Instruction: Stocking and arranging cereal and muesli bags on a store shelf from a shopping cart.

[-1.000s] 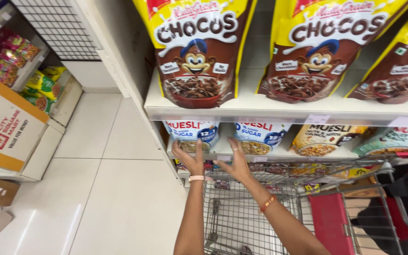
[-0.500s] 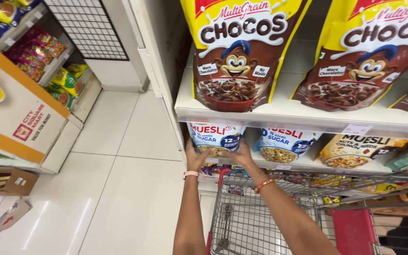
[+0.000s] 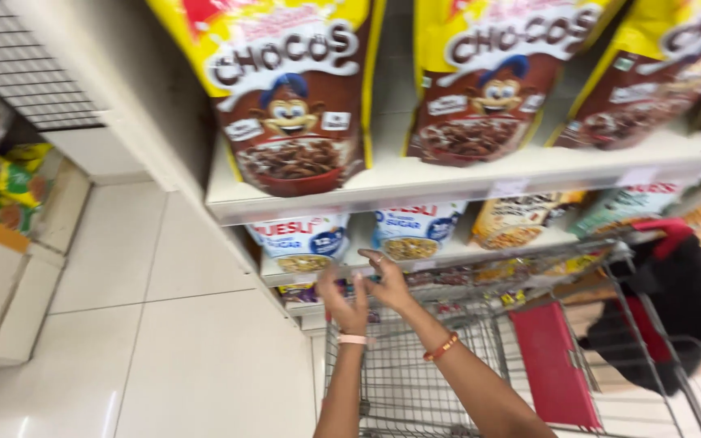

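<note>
steel cart nearer shelf than before.

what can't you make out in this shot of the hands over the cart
- Head view: left hand and right hand are motion-blurred and overlap, so whether they hold anything is unclear.
- Lowest shelf packets are hidden behind the hands and the wire cart.
- Top cereal bags are cut off by the upper edge.
- Dark bag in the cart is blurred; its contents can't be seen.

Yellow-and-brown cereal bags stood on a white shelf; the wire cart was grey with a red flap.
</note>
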